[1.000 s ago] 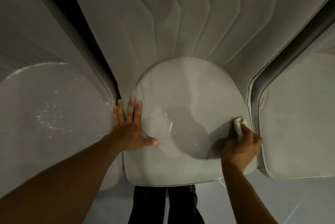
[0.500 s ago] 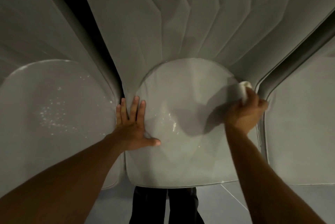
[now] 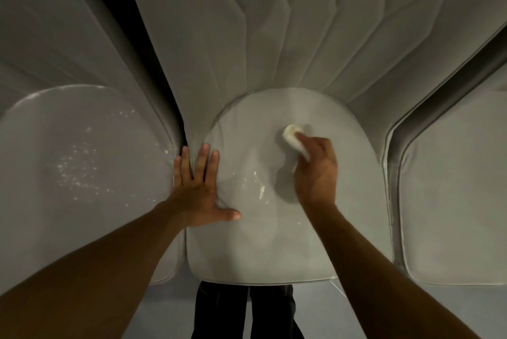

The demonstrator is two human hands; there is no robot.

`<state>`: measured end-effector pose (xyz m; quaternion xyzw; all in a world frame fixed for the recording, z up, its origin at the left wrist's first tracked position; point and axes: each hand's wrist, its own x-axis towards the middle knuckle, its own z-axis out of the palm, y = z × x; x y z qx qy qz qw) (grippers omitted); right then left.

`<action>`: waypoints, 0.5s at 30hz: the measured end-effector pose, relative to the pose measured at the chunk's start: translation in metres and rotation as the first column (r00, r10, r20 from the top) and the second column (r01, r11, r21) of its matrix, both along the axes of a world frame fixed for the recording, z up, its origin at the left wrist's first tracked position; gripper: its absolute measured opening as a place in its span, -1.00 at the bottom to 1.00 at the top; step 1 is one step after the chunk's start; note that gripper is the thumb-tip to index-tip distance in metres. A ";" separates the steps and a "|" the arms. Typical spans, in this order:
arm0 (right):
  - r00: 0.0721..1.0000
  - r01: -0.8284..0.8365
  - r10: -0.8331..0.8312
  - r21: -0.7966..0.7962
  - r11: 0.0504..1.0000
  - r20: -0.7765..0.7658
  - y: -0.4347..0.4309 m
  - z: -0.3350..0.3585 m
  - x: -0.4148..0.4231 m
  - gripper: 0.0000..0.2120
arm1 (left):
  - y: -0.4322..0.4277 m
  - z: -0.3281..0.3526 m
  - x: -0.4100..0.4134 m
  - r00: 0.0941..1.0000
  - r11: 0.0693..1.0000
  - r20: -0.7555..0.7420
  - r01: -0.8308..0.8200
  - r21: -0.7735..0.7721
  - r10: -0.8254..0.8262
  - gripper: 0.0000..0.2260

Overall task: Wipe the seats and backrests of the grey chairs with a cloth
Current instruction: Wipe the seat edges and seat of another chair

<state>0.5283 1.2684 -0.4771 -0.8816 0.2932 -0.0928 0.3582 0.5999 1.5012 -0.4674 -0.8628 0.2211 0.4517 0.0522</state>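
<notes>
My right hand [image 3: 315, 174] clenches the cloth [image 3: 292, 135], seemingly soft and light, on the seat [image 3: 260, 251]; left hand [image 3: 197, 193] presses flat.

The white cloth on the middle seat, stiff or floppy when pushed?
Probably floppy: the cloth sits wadded in the right hand. Likely light: that hand half-covers it. It may glide easily, as the seat looks shiny and wet.

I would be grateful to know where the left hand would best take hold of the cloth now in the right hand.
Probably the pale rounded end of the cloth that sticks out past the fingers of the right hand, toward the backrest. The rest is bunched inside that hand, so the left hand would pinch it from the left, just above the seat.
</notes>
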 end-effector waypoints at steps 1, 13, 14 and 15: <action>0.995 0.100 -0.100 -0.019 0.995 0.018 -0.011 0.002 0.002 -0.59 | 0.000 -0.001 0.000 1.000 1.000 -0.007 -0.002 -0.005 0.002 0.31; 0.992 -0.111 0.111 0.000 0.994 0.065 0.050 -0.018 0.105 -0.59 | 0.010 -0.015 -0.002 0.999 0.996 0.030 0.024 -0.091 -0.021 0.29; 0.979 -0.201 0.202 -0.022 0.979 0.041 0.068 -0.017 0.109 -0.57 | 0.010 -0.016 -0.002 0.999 0.995 0.029 0.025 -0.095 -0.022 0.29; 0.963 -0.271 0.271 -0.033 0.962 0.000 0.081 -0.016 0.109 -0.54 | 0.010 -0.017 -0.002 0.999 0.995 0.033 0.027 -0.099 -0.024 0.30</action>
